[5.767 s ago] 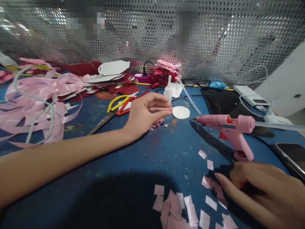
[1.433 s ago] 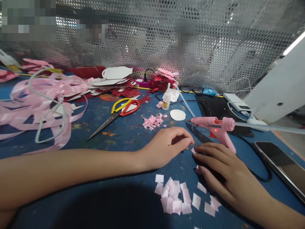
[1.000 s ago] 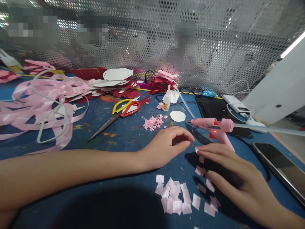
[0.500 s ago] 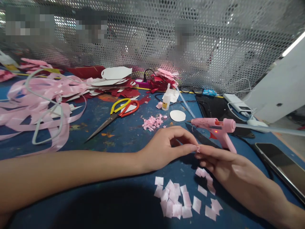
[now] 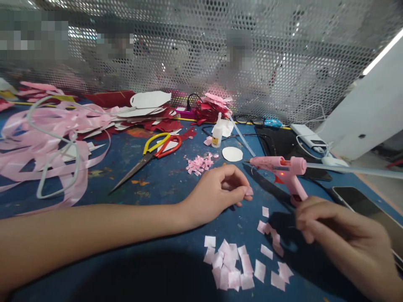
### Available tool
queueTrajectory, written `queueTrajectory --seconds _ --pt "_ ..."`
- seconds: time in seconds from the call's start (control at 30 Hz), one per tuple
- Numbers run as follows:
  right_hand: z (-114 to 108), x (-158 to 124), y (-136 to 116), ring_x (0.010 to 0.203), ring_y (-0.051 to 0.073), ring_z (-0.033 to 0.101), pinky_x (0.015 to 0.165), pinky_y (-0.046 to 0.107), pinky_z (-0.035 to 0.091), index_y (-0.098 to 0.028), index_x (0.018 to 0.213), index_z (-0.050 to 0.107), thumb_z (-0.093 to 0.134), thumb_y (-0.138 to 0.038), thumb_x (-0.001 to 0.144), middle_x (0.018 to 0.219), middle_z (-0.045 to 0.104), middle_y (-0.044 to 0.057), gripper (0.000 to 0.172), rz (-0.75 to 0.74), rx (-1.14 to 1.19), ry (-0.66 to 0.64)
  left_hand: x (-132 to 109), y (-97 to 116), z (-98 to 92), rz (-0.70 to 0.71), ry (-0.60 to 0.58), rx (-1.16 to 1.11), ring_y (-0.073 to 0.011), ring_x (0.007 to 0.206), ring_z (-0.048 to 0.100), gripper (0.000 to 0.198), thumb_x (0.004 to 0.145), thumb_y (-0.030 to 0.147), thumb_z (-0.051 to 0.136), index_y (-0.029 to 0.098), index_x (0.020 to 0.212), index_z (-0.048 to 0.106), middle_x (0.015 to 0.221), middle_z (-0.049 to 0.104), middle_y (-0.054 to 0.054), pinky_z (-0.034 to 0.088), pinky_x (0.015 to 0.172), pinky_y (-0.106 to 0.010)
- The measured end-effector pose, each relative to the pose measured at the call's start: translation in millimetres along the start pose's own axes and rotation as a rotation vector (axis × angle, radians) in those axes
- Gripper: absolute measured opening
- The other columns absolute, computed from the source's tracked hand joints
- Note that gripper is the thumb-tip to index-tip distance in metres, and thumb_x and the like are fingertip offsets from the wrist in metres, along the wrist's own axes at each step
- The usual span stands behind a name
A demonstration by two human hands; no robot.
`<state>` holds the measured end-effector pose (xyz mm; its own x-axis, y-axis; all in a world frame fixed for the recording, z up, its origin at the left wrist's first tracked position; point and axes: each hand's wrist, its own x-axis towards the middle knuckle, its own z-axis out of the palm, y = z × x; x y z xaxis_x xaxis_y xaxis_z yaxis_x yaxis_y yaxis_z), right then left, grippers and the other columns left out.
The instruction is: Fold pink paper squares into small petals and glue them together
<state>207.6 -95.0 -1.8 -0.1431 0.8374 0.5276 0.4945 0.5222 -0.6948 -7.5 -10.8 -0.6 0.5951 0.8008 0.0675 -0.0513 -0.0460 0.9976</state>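
My left hand (image 5: 214,193) pinches a small pink ribbon square (image 5: 248,191) between thumb and fingertips, just above the blue table. To the right, my right hand (image 5: 343,239) has its fingers loosely curled, slightly blurred, with nothing visible in them. Its fingers overlap the lower end of the handle of a pink glue gun (image 5: 291,167); whether they touch it I cannot tell. A small red light glows on the gun, and a clear glue stick (image 5: 346,168) sticks out of its back. Several loose pink ribbon squares (image 5: 228,262) lie in front of my hands.
Beyond my left hand are small pink scraps (image 5: 200,163), a white oval (image 5: 232,154), a glue bottle (image 5: 217,132) and scissors (image 5: 141,159). Pink ribbon (image 5: 72,167) is heaped left. A phone (image 5: 362,205) lies right; a perforated metal panel (image 5: 189,63) stands behind.
My hands have come apart. My right hand has moved right, toward the glue gun's handle, while the left stays close by with the pink square. Another square shows where the right fingers were.
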Motion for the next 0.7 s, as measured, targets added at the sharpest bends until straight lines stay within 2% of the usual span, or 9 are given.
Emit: queueTrajectory --seconds 0.1,0.17,0.23,0.3,0.37,0.47,0.57,0.63,0.7 --pt "-6.4 -2.2 9.7 0.062 0.015 0.059 0.055 0.024 0.049 -0.023 0.066 0.057 0.056 -0.022 0.086 0.067 0.057 0.001 0.020 0.127 -0.110 0.305 2.6 -1.7 -2.8 -0.011 0.040 0.008 -0.0077 0.063 0.062 0.005 0.077 0.016 0.062 0.013 0.077 0.058 0.073 0.066 -0.002 0.051 0.059 -0.020" --pt "-7.5 -0.8 20.8 0.061 0.015 0.060 0.054 0.024 0.050 -0.023 0.071 0.057 0.059 -0.028 0.085 0.069 0.056 0.001 0.015 0.284 -0.094 0.412 3.8 -1.4 -4.1 -0.022 0.072 -0.013 -0.0086 0.063 0.063 0.010 0.076 0.017 0.064 0.013 0.084 0.059 0.073 0.066 -0.001 0.051 0.059 -0.020" --pt "-7.9 4.0 33.3 0.059 0.016 0.062 0.052 0.024 0.051 -0.024 0.090 0.061 0.064 -0.032 0.081 0.074 0.062 0.003 0.012 0.420 -0.060 0.333 4.7 -0.6 -5.1 -0.031 0.105 -0.029 -0.0098 0.065 0.064 0.021 0.073 0.017 0.067 0.013 0.092 0.060 0.074 0.067 -0.001 0.051 0.060 -0.021" --pt "-8.6 11.3 44.0 0.060 0.017 0.064 0.051 0.025 0.053 -0.022 0.110 0.059 0.063 -0.035 0.081 0.086 0.069 0.007 0.032 0.480 -0.022 0.186 5.4 0.1 -6.0 -0.033 0.125 0.009 -0.0095 0.066 0.064 0.021 0.071 0.017 0.069 0.013 0.090 0.063 0.074 0.067 -0.001 0.051 0.063 -0.022" --pt "-9.9 18.7 49.9 0.063 0.019 0.064 0.048 0.025 0.052 -0.020 0.118 0.058 0.063 -0.039 0.081 0.093 0.070 0.010 0.042 0.495 -0.042 0.061 6.1 0.5 -6.8 -0.028 0.128 0.068 -0.0084 0.065 0.062 0.010 0.070 0.016 0.069 0.012 0.079 0.067 0.072 0.068 -0.002 0.050 0.065 -0.020" --pt "-13.1 25.2 46.7 0.056 0.018 0.060 0.043 0.026 0.048 -0.016 0.098 0.068 0.067 -0.048 0.073 0.073 0.069 0.006 0.041 0.569 -0.253 -0.079 7.3 0.4 -7.7 -0.038 0.119 0.085 -0.0085 0.064 0.062 0.004 0.071 0.015 0.067 0.012 0.073 0.069 0.070 0.068 -0.002 0.049 0.061 -0.019" --pt "-19.3 25.9 36.1 0.044 0.014 0.050 0.038 0.026 0.040 -0.017 0.085 0.070 0.064 -0.056 0.070 0.052 0.057 0.000 0.042 0.685 -0.396 -0.117 8.7 -0.4 -8.6 -0.051 0.114 0.045 -0.0089 0.063 0.062 0.006 0.071 0.013 0.066 0.012 0.075 0.070 0.070 0.068 -0.002 0.049 0.058 -0.019" --pt "-25.6 24.3 32.7 0.039 0.013 0.043 0.035 0.025 0.035 -0.018 0.080 0.069 0.060 -0.058 0.072 0.045 0.049 -0.003 0.041 0.661 -0.414 -0.133 9.5 -0.6 -9.2 -0.021 0.113 0.051 -0.0089 0.064 0.062 0.005 0.070 0.013 0.067 0.012 0.073 0.071 0.073 0.067 -0.002 0.050 0.059 -0.019" --pt "-32.4 20.0 35.4 0.038 0.012 0.043 0.035 0.025 0.035 -0.018 0.069 0.066 0.061 -0.058 0.071 0.044 0.047 -0.002 0.040 0.546 -0.495 -0.092 9.9 -0.3 -9.6 -0.001 0.119 0.061 -0.0090 0.066 0.063 0.004 0.069 0.013 0.068 0.012 0.072 0.071 0.073 0.067 -0.002 0.050 0.062 -0.019"
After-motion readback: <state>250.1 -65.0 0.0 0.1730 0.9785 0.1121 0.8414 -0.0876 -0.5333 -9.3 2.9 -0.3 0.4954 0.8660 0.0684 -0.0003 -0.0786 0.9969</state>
